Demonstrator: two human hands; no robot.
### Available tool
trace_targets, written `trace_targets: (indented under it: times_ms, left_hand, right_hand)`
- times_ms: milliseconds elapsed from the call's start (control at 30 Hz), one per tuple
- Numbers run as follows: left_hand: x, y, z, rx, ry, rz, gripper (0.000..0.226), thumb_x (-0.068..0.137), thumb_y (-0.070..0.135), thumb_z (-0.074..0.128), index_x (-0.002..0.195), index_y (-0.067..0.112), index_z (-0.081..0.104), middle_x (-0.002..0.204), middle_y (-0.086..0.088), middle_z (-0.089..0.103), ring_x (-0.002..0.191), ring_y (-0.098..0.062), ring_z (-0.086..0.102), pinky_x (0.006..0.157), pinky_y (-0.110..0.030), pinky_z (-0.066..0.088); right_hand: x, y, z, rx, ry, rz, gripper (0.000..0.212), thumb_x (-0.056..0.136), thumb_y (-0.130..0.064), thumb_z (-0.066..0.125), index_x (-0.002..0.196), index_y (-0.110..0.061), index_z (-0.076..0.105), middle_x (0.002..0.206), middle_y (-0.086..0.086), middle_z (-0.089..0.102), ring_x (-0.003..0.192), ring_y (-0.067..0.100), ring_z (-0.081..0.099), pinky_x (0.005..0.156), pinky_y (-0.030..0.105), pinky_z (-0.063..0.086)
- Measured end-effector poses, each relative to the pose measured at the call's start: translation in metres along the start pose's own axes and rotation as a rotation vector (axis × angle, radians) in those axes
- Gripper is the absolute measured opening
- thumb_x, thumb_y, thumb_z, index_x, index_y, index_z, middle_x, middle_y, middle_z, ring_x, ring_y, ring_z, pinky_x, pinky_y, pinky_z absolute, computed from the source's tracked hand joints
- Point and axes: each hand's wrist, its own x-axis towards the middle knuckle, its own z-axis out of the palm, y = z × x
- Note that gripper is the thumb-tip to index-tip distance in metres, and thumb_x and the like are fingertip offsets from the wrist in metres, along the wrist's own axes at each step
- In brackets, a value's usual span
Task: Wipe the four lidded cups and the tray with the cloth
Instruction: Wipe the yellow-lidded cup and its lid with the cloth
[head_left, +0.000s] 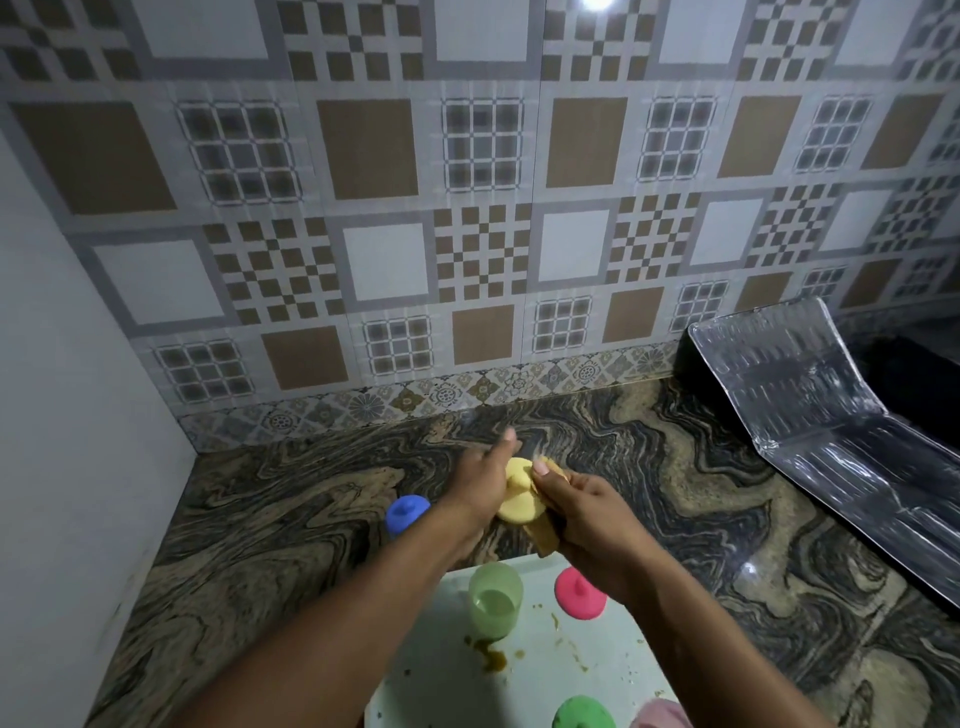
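My left hand (480, 480) grips a yellow lidded cup (517, 493) above the counter, just past the tray's far edge. Against the cup, my right hand (576, 512) holds a tan cloth (545, 535), thumb pressed near the lid. The white tray (447, 670) lies below, smeared with brown stains (491, 652). On it stand an open green cup (494, 597), a pink lid (579, 592), a green lid (583, 714) and part of a pink cup (662, 714) at the bottom edge. A blue lidded cup (407, 514) stands on the counter, left of my left forearm.
The dark marbled counter (285, 519) meets a patterned tile wall (467, 234) at the back and a plain wall (67, 415) at the left. A shiny black curved cover (810, 410) lies at the right.
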Motion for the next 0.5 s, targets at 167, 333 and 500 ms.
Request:
trace_targets:
  times_ms: [167,333,500]
  left_hand:
    - [-0.007,0.012,0.014,-0.049,0.393,0.024,0.047,0.106,0.043,0.038,0.085,0.007,0.058,0.091,-0.01,0.061,0.084,-0.028,0.057,0.073,-0.033,0.041]
    - [-0.008,-0.003,0.009,0.119,0.36,0.027,0.058,0.105,0.051,0.032,0.107,0.004,0.066,0.101,-0.01,0.065,0.095,-0.03,0.061,0.075,-0.032,0.04]
    - [-0.01,-0.013,-0.019,0.39,-0.052,0.729,0.028,0.086,0.045,0.06,0.107,0.027,0.066,0.106,0.012,0.063,0.1,-0.006,0.063,0.084,-0.027,0.053]
  right_hand:
    - [0.001,0.024,0.033,0.093,0.261,-0.217,0.031,0.099,-0.026,0.055,0.099,0.001,0.071,0.076,0.01,0.071,0.068,0.018,0.063,0.061,0.03,0.052]
    - [-0.007,0.025,0.024,-0.003,0.284,-0.232,0.031,0.1,-0.025,0.055,0.094,0.0,0.071,0.073,0.018,0.072,0.062,0.023,0.066,0.055,0.035,0.055]
    - [0.003,0.012,-0.001,-0.128,0.318,-0.241,0.041,0.098,-0.033,0.056,0.089,0.005,0.069,0.056,0.008,0.054,0.047,0.016,0.044,0.045,0.025,0.036]
